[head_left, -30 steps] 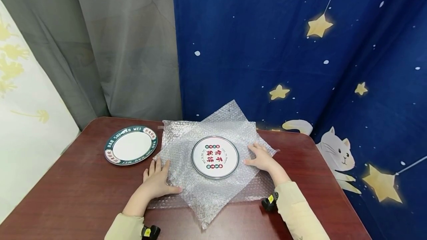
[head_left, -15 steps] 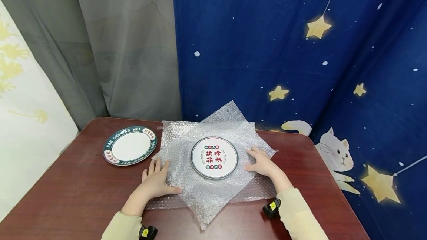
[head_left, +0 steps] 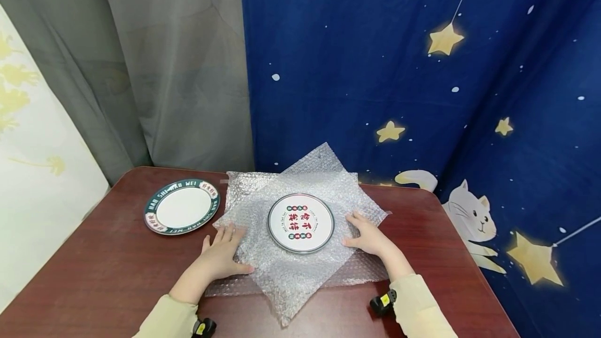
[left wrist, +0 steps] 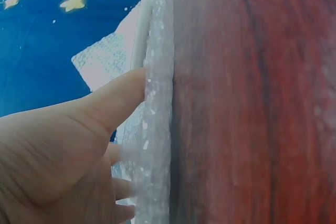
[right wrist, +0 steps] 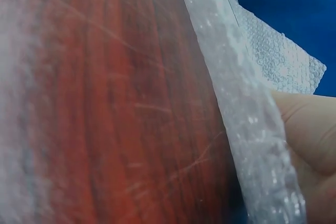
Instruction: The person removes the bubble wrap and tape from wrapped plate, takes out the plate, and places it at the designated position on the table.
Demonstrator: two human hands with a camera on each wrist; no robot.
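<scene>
A round white plate (head_left: 301,223) with a dark rim and red and green lettering lies on the upper sheet of bubble wrap (head_left: 286,288), which is turned cornerwise. A second bubble wrap sheet (head_left: 241,181) lies under it, squarer to the table. My left hand (head_left: 218,260) rests spread at the wrap's left corner, its thumb toward the plate. On the plate's right, my right hand (head_left: 371,236) touches the wrap with thumb and fingers apart. In the left wrist view, the left thumb (left wrist: 123,93) meets a raised wrap edge. The right fingertips are hidden behind the wrap in the right wrist view.
Another plate (head_left: 185,206), white with a green lettered rim, sits on the table's back left. The reddish-brown table (head_left: 117,275) ends at a blue star-patterned curtain (head_left: 328,67) and a grey curtain (head_left: 188,67). The wrap's far corner reaches past the back edge.
The fingers of my left hand have shifted slightly inward onto the wrap's left corner. My right hand has barely moved. Both plates stay where they were, and the head view has shifted slightly.
</scene>
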